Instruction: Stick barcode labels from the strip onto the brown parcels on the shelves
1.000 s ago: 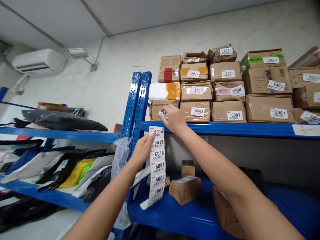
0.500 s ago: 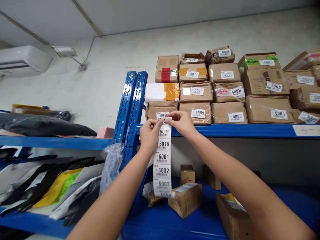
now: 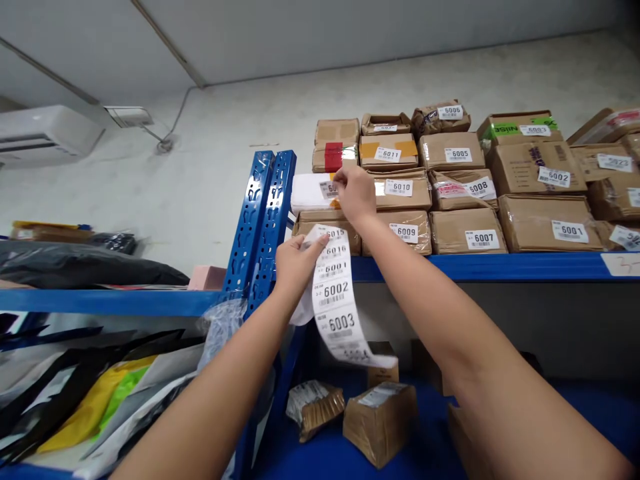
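Observation:
My left hand (image 3: 299, 263) is closed on the top end of a strip of number labels (image 3: 334, 293), pinched near 6015. The strip hangs down and curls outward at its lower end, past 6003. Higher up, my right hand (image 3: 357, 193) pinches a single label sticker (image 3: 329, 190) at its right edge, in front of a white parcel with orange tape (image 3: 307, 192). Whether the sticker touches the parcel I cannot tell. Below that parcel lies a brown box (image 3: 320, 219), partly behind my left hand and the strip.
Labelled cardboard boxes (image 3: 465, 230) are stacked along the blue shelf (image 3: 475, 267). Beside them stands a blue perforated upright (image 3: 273, 227). Wrapped parcels (image 3: 380, 423) sit on the lower shelf. At left, another rack (image 3: 110, 302) holds bagged packages.
My right hand has left the strip and moved up to the white parcel, carrying one label. The strip in my left hand has swung and curled outward.

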A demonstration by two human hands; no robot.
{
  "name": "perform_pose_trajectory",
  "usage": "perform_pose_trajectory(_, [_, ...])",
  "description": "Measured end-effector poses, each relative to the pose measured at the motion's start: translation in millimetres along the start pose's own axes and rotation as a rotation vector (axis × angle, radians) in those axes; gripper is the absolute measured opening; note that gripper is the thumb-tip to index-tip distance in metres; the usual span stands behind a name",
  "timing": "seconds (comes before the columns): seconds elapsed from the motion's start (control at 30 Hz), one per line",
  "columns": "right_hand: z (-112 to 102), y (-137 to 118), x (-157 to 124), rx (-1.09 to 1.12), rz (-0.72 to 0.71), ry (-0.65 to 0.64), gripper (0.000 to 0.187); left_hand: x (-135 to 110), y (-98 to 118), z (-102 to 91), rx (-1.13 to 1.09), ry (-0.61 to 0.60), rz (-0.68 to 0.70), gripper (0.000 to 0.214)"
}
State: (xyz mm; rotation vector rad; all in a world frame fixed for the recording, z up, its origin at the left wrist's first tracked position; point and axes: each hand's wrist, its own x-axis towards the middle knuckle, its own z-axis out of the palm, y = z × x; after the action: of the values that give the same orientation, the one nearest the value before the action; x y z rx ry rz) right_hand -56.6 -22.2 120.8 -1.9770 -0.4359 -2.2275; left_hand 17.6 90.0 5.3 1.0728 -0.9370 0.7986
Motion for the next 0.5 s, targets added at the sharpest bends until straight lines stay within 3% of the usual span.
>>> perform_pose_trajectory(0.1, [1, 5, 20, -0.064, 0.085, -0.029, 0.021, -6, -8, -4.7, -0.021, -0.088, 0.065, 0.037])
perform_pose_trajectory(0.2, [-11, -4, 17, -0.029, 0.028, 0.019, 0.022, -8, -14, -7.8, -0.154, -0.121, 0.108, 0.035])
perform_pose_trajectory(0.27, [-24, -14, 0, 0.045, -0.020, -0.066, 0.023, -6, -15, -7.8, -0.200, -0.105, 0.107, 0.036])
perform_pose_trajectory(0.4, [-44, -18, -57, 0.391, 0.095, -0.473, 0.032, -8, -7, 0.0, -0.316, -0.038, 0.053, 0.042])
perform_pose_trajectory(0.43, [-46, -15, -72, 0.516, 0.141, -0.491, 0.027, -11, -4, 3.1, -0.322, -0.049, 0.031, 0.043])
perform_pose_trajectory(0.5, [-49, -6, -101, 0.721, 0.219, -0.396, 0.016, -19, 5, 9.4, -0.295, -0.122, -0.004, 0.040])
